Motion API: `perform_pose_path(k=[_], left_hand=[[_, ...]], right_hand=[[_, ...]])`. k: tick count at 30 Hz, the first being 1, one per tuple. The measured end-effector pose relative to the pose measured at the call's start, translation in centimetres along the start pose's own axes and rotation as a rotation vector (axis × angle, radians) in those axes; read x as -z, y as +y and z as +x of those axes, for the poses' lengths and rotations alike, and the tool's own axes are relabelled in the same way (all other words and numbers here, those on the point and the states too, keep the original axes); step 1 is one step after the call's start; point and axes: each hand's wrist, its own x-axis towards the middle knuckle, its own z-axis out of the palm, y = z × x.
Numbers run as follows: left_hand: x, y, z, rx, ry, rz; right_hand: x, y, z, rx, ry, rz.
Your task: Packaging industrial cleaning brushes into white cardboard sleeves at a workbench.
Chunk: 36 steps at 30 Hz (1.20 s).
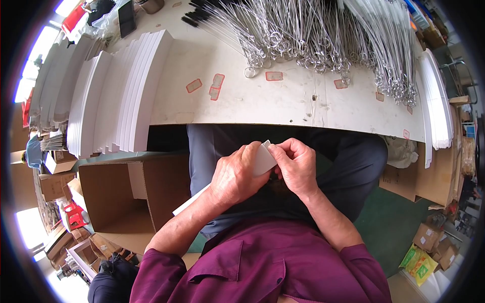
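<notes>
A long, narrow white cardboard box [264, 161] lies slantwise over my lap. My left hand [236, 170] wraps around it near its upper end, and its lower end shows below my left wrist. At that upper end my right hand [295, 164] pinches the small end flap between thumb and forefinger. Whether anything is inside the box cannot be seen. Across the table from my hands lies a big heap of wire-handled brushes [308, 43] with ring ends, some with black bristles and others with pale ones.
Flat white boxes [118, 96] stand in rows at the table's left, with more [438, 103] at its right edge. An open brown carton [134, 197] sits at my left below the table [227, 111]. A dark phone-like device [127, 19] stands at the far left.
</notes>
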Motion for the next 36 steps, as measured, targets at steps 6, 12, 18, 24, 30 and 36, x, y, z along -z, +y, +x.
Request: perform_pose_path(k=[6,12,18,24,30,36], left_hand=[[-0.4,-0.1,0.0,-0.024,0.036,0.044],[-0.4,-0.1,-0.2,-0.059,0.048,0.071],[0.0,-0.1,0.0,-0.044,0.079,0.018],[0.3,-0.4,0.2,-0.026,0.073,-0.087],[0.6,-0.8,0.6,-0.033,0.069,-0.114],[0.9,-0.7,0.1,-0.027,0.107,-0.094]], right_hand=[[-0.5,0.8,0.3,0.116,0.064,-0.108],[-0.5,0.7,0.4,0.139,0.056,-0.122],[-0.8,0.1,-0.6,0.271,0.033,-0.183],[-0.9,2.0,-1.2,0.365,-0.054,-0.124],[-1.6,1.4,-1.4,0.358,-0.076,-0.19],[-2.2,1.3,-1.2,0.61,-0.056,-0.352]])
